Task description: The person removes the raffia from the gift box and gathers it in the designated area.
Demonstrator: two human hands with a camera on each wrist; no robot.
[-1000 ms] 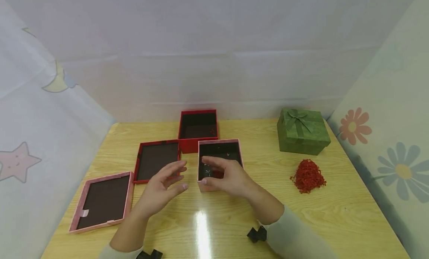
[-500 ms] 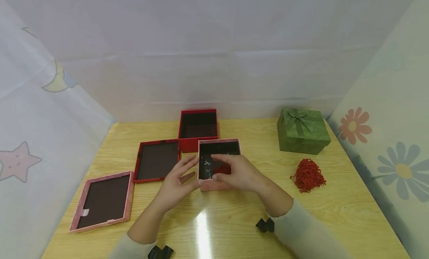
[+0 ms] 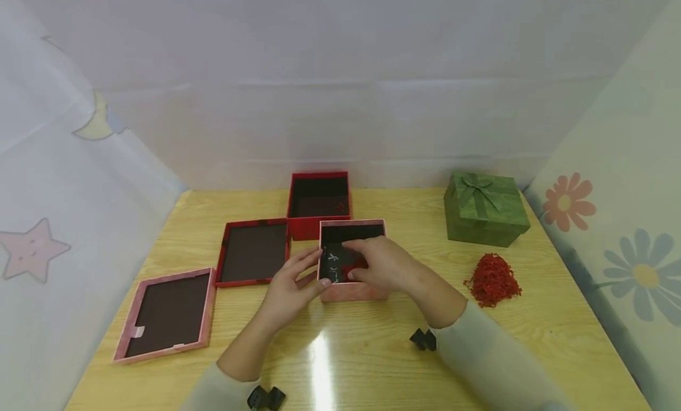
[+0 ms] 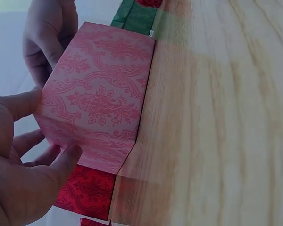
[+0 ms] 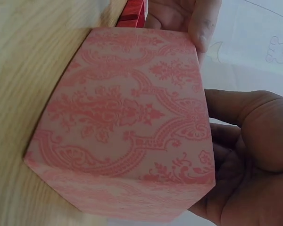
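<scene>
In the head view a pink patterned gift box stands without a lid at the middle of the table. Its dark inside shows white marks and some red shredded paper, partly hidden by a hand. My left hand touches the box's left side, fingers along the wall and thumb at the near left corner. The left wrist view shows these fingertips against the patterned paper. My right hand reaches over the near right rim, index finger extended and thumb apart from it, above the red shreds. Its other fingers are hidden inside.
A red open box stands just behind, with a red lid and a pink lid lying upturned to the left. A green box with a bow and a pile of red shredded paper are on the right.
My left hand has moved right and up to the side of the pink box. My right hand has shifted right and slightly farther away over the box, uncovering more of its inside.
</scene>
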